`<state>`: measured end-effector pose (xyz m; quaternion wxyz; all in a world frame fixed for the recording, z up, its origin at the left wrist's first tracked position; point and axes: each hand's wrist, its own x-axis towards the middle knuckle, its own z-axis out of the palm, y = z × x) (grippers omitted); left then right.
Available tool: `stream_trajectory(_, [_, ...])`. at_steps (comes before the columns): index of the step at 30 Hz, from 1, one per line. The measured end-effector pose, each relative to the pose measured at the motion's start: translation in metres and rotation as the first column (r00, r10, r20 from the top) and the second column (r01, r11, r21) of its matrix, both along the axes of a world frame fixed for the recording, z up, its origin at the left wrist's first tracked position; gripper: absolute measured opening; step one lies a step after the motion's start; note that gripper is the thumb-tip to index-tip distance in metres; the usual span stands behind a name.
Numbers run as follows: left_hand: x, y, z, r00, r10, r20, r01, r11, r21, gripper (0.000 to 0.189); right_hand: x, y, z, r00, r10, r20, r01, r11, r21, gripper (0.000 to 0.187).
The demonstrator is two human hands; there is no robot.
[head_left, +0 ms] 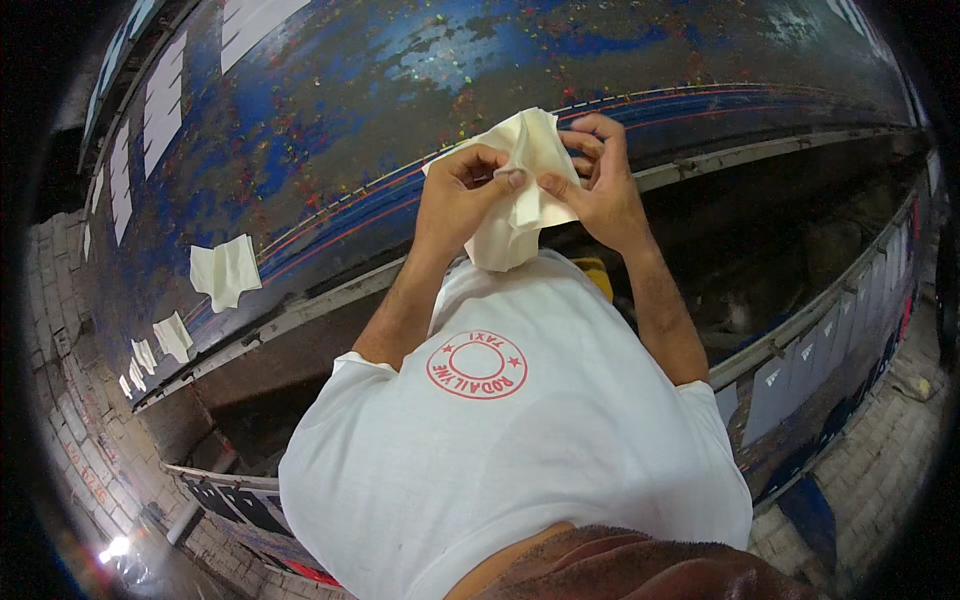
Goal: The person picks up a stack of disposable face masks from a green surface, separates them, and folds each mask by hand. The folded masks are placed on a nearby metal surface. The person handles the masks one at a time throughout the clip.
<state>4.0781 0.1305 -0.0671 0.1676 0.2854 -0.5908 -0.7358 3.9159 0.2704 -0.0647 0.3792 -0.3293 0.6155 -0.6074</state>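
Observation:
Both my hands are raised in front of me, over the near edge of a long table (360, 135) stained with blue and dark paint. A cream-coloured piece of cloth (525, 195), folded and creased, hangs between them. My left hand (457, 195) pinches it between thumb and forefinger near its middle. At the cloth's right side is my right hand (604, 176), its thumb against the cloth and its other fingers curled and partly behind it. A similar cream cloth piece (225, 271) lies on the table to the left, with several smaller-looking ones farther along the near edge.
White pieces with dark marks (163, 105) lie along the table's far left side. A metal rail (330, 300) edges the table. Behind me on the right, a second long table carries light grey pieces (772, 390). Brick paving (75, 420) shows at the lower left.

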Motion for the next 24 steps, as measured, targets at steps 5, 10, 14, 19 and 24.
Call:
stream_trajectory(5, [0.002,0.004,-0.007,0.999,0.040,0.010,-0.039,0.999,-0.019,0.019,-0.014,-0.004,-0.002,0.940,0.201,-0.274,-0.195,0.980,0.051,0.013])
stream_trajectory(10, [0.005,0.013,-0.011,0.985,0.171,-0.019,-0.172,0.983,-0.069,0.018,-0.019,-0.019,-0.007,0.928,0.257,-0.271,-0.250,0.966,0.060,0.021])
stream_trajectory(14, [0.015,0.020,-0.013,0.973,0.219,-0.071,-0.225,0.970,-0.090,0.018,-0.021,-0.025,-0.005,0.886,0.354,-0.299,-0.347,0.935,0.076,0.025])
stream_trajectory(19, [0.022,0.033,-0.019,0.941,0.329,-0.080,-0.333,0.942,-0.047,0.015,-0.024,-0.032,-0.007,0.847,0.423,-0.322,-0.425,0.903,0.069,0.025])
stream_trajectory(24, [0.027,0.036,-0.021,0.883,0.437,-0.172,-0.421,0.899,0.124,0.015,-0.026,-0.024,-0.014,0.910,0.382,-0.159,-0.379,0.924,0.050,0.025])
